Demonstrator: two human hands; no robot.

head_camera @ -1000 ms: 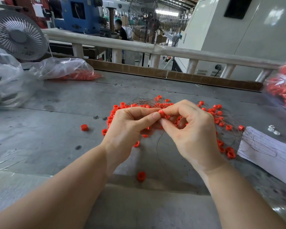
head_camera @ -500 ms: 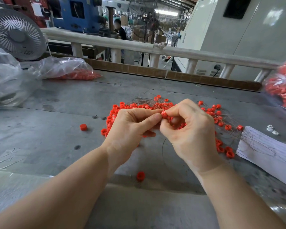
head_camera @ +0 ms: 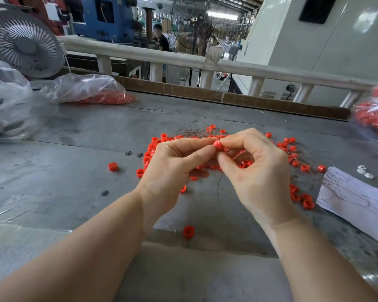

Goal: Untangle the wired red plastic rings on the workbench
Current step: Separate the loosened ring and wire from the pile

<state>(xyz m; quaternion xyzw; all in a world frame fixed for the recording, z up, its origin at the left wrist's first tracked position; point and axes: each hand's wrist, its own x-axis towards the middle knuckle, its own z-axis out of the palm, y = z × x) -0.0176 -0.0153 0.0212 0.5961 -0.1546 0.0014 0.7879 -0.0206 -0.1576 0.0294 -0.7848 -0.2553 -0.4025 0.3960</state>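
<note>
Left hand: the left hand (head_camera: 172, 166) is raised just above the tabletop (head_camera: 74, 171), thumb and forefinger pinching one side of a red ring (head_camera: 218, 146); the grip is closed on that ring, likely to steady it while the other hand works.
Right hand: the right hand (head_camera: 258, 171) meets it from the other side, thumb and curled forefinger pinching the same ring, its other fingers arched above the pile so they stay out of the wires.
Ring in hand: it sits between both sets of fingertips, lifted a little above the heap, which probably lets its own wire be told apart from the rest.
Tangle: the wired red plastic rings (head_camera: 292, 153) lie in a loose heap on the tabletop directly under and behind the hands, thin wires (head_camera: 190, 130) fanning out at the far side and to the right.
Loose wire: one dark strand (head_camera: 219, 192) hangs down from the hands toward the near edge.
Strays: single rings (head_camera: 112, 166) lie apart on the left and near the front edge.
Surroundings: a sheet of paper (head_camera: 354, 197) lies on the right, a plastic bag (head_camera: 85, 88) holding red parts at far left.
Progress: judged early, since most rings are bunched together.
</note>
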